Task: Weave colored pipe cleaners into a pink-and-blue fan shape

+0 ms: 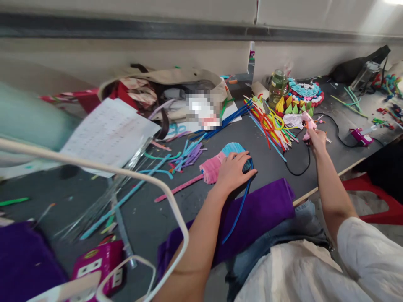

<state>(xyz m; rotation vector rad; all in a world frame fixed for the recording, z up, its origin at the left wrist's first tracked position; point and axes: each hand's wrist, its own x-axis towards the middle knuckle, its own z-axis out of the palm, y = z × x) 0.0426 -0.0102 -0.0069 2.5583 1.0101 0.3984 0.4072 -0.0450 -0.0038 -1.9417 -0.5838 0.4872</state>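
Observation:
My left hand [233,172] lies with its fingers spread over a pink and light-blue piece [212,167] made of pipe cleaners, pressing it on the grey table. From beneath that hand a dark blue pipe cleaner [241,207] curves down over a folded purple cloth [262,203]. Farther right, my right hand [317,140] is closed around a pink glue gun [310,126], whose black cord loops on the table. Crumpled white paper [292,121] is just left of the glue gun.
Bundled coloured pipe cleaners [272,126] lie between the hands, farther back. Behind them are a glass jar [278,89] and a flower-decorated piece [304,92]. Printed sheets [110,134] and a bag [201,75] are at back left. A white tube frame [126,172] crosses the left foreground.

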